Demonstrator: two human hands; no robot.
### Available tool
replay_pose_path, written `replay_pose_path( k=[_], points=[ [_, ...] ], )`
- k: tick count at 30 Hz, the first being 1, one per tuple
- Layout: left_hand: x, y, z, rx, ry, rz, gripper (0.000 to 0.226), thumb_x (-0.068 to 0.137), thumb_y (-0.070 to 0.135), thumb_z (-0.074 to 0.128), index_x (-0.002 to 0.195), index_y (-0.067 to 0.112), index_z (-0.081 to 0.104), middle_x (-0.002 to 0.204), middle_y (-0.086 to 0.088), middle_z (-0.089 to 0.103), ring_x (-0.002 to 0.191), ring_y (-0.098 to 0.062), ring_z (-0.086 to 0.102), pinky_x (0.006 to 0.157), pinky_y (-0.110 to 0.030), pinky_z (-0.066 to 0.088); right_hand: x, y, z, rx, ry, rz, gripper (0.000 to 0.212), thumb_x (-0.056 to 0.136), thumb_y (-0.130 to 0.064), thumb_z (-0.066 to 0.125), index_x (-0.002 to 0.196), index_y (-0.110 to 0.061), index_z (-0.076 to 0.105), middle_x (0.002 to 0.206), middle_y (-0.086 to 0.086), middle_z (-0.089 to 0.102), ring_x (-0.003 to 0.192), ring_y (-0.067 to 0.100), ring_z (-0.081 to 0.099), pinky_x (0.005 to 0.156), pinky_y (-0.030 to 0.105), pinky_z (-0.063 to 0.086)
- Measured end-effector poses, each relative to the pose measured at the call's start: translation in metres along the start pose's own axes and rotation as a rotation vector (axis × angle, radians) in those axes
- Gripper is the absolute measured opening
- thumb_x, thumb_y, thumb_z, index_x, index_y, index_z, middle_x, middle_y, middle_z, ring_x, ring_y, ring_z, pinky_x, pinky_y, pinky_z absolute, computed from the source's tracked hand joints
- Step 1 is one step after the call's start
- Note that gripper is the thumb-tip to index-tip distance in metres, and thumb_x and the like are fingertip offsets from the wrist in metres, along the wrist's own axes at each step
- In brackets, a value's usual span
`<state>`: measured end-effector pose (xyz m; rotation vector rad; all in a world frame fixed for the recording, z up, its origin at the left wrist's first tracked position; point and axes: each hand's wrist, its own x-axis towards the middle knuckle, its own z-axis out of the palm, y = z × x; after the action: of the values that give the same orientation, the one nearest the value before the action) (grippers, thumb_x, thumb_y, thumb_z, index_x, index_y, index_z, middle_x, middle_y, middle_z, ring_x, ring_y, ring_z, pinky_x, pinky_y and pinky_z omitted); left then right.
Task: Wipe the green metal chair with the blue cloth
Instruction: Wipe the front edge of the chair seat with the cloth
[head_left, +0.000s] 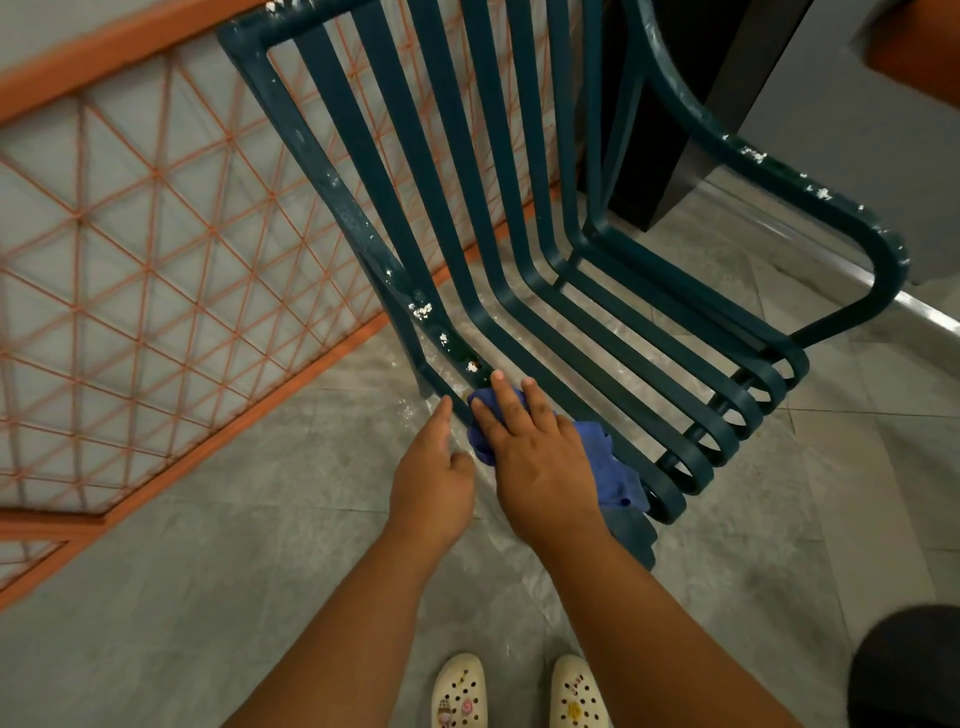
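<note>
Right grip (535, 457) flat, pressing blue cloth (613, 467) on green chair (467, 208) rail; left grip (434, 478) relaxed alongside.

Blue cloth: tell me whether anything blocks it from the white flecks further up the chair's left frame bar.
Nothing visible does. The right hand presses the blue cloth flat on the green metal chair at its left frame bar; the nearest white flecks lie just beyond the fingertips on bare bar. The left hand sits beside it.
</note>
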<state>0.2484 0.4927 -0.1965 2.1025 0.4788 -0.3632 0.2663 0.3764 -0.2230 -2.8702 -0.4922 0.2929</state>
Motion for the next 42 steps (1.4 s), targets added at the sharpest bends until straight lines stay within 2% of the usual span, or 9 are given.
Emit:
replay_pose_path(
  k=[4, 9, 13, 17, 22, 27, 34, 37, 42],
  points=[
    [-0.002, -0.004, -0.001, -0.019, 0.009, -0.031, 0.059, 0.098, 0.012, 0.042, 0.148, 0.035, 0.021, 0.154, 0.004, 0.03, 0.138, -0.014, 0.034, 0.094, -0.017, 0.028, -0.006, 0.006, -0.007, -0.05, -0.101, -0.053, 0.066, 0.098, -0.019, 0.032, 0.151, -0.028, -0.006, 0.157, -0.004, -0.022, 0.145, 0.026, -0.014, 0.116, 0.042, 0.011],
    [-0.008, -0.004, -0.004, -0.035, -0.003, -0.044, 0.059, 0.098, 0.011, 0.041, 0.148, 0.035, 0.022, 0.153, 0.004, 0.031, 0.115, 0.003, 0.043, 0.064, 0.006, 0.031, 0.005, 0.004, -0.011, 0.119, -0.064, 0.124, 0.071, 0.098, -0.023, 0.045, 0.151, -0.028, -0.001, 0.16, 0.004, -0.007, 0.143, 0.028, 0.019, 0.112, 0.034, 0.026],
    [-0.012, -0.002, -0.004, -0.032, -0.013, -0.027, 0.058, 0.098, 0.01, 0.041, 0.148, 0.034, 0.023, 0.154, 0.004, 0.03, 0.136, -0.011, 0.036, 0.095, -0.012, 0.028, 0.004, 0.005, -0.012, 0.061, -0.042, 0.049, 0.077, 0.096, -0.017, 0.046, 0.151, -0.028, -0.008, 0.159, 0.001, -0.013, 0.145, 0.028, 0.011, 0.113, 0.037, 0.028],
    [-0.012, -0.001, -0.003, -0.038, -0.031, -0.018, 0.059, 0.098, 0.01, 0.041, 0.148, 0.034, 0.022, 0.154, 0.003, 0.029, 0.139, -0.014, 0.033, 0.098, -0.018, 0.029, -0.025, 0.015, -0.011, -0.073, -0.138, -0.072, 0.079, 0.096, -0.011, 0.042, 0.147, -0.031, -0.015, 0.157, -0.004, -0.021, 0.146, 0.029, -0.006, 0.115, 0.04, 0.02],
    [-0.012, -0.008, -0.003, -0.034, -0.033, -0.04, 0.058, 0.098, 0.012, 0.041, 0.148, 0.036, 0.023, 0.153, 0.004, 0.031, 0.138, -0.014, 0.035, 0.093, -0.016, 0.03, -0.014, 0.015, -0.006, 0.015, -0.015, 0.186, 0.068, 0.097, -0.026, 0.047, 0.151, -0.015, 0.006, 0.154, 0.013, 0.025, 0.121, 0.026, 0.05, 0.094, 0.031, 0.046],
    [-0.012, -0.01, -0.003, -0.022, -0.027, -0.039, 0.057, 0.098, 0.014, 0.042, 0.148, 0.036, 0.023, 0.153, 0.005, 0.031, 0.138, -0.014, 0.034, 0.093, -0.016, 0.029, 0.004, -0.002, -0.008, -0.162, 0.06, 0.252, 0.037, 0.097, -0.024, 0.043, 0.127, -0.004, 0.035, 0.113, 0.012, 0.056, 0.093, 0.024, 0.06, 0.071, 0.031, 0.05],
    [-0.014, -0.011, 0.006, -0.025, -0.039, -0.043, 0.058, 0.097, 0.015, 0.044, 0.148, 0.035, 0.024, 0.153, 0.003, 0.033, 0.136, -0.016, 0.037, 0.096, -0.02, 0.031, 0.02, 0.046, -0.026, 0.814, -0.264, 0.399, 0.034, 0.096, -0.048, 0.04, 0.114, -0.024, 0.056, 0.103, 0.005, 0.061, 0.097, 0.021, 0.059, 0.091, 0.039, 0.048],
    [-0.015, -0.01, 0.008, -0.048, -0.046, -0.046, 0.058, 0.097, 0.015, 0.045, 0.147, 0.036, 0.026, 0.152, 0.004, 0.034, 0.136, -0.015, 0.038, 0.097, -0.021, 0.031, 0.018, 0.052, -0.044, 1.223, -0.502, 0.626, 0.028, 0.096, -0.04, 0.044, 0.094, -0.017, 0.059, 0.081, 0.013, 0.059, 0.074, 0.022, 0.057, 0.074, 0.03, 0.049],
    [-0.016, -0.009, 0.009, -0.048, -0.043, -0.052, 0.057, 0.097, 0.015, 0.046, 0.146, 0.036, 0.027, 0.151, 0.001, 0.036, 0.136, -0.017, 0.038, 0.099, -0.023, 0.034, 0.035, 0.044, -0.041, 1.071, -0.299, 0.452, 0.015, 0.096, -0.028, 0.049, 0.106, -0.022, 0.058, 0.1, 0.007, 0.066, 0.089, 0.022, 0.063, 0.085, 0.04, 0.052]
  ],
)
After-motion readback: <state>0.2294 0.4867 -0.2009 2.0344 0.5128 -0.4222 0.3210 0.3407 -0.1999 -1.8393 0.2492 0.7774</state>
